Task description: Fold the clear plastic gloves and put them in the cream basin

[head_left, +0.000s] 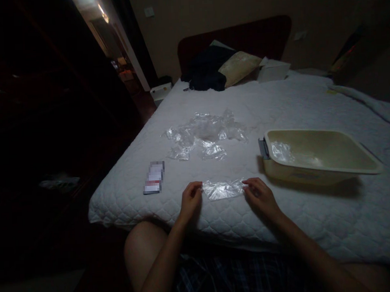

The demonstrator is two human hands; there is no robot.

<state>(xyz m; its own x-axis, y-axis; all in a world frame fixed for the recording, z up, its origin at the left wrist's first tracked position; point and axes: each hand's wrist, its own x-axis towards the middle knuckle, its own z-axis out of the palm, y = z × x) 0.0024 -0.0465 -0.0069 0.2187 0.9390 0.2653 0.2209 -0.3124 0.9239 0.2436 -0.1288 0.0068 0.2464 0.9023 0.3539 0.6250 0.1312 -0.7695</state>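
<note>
Quilted white bedding (119, 194) is spread across a bed in a dim room, backed by a dark headboard (261, 37). With forearms stretched forward, a clear plastic piece (223, 190) is pinched at opposite ends by the left hand (191, 198) and right hand (261, 195), its long axis laid left to right over the bed's near edge.

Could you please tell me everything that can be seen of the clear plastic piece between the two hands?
The clear plastic piece is thin, shiny, see-through film, wrinkled and bright with highlights. It is roughly a strip, wider than deep, stretched out sideways. The left hand pinches one end, the right hand the other. It is over the white quilted cover; whether it touches the cover is unclear. No print can be made out.
</note>
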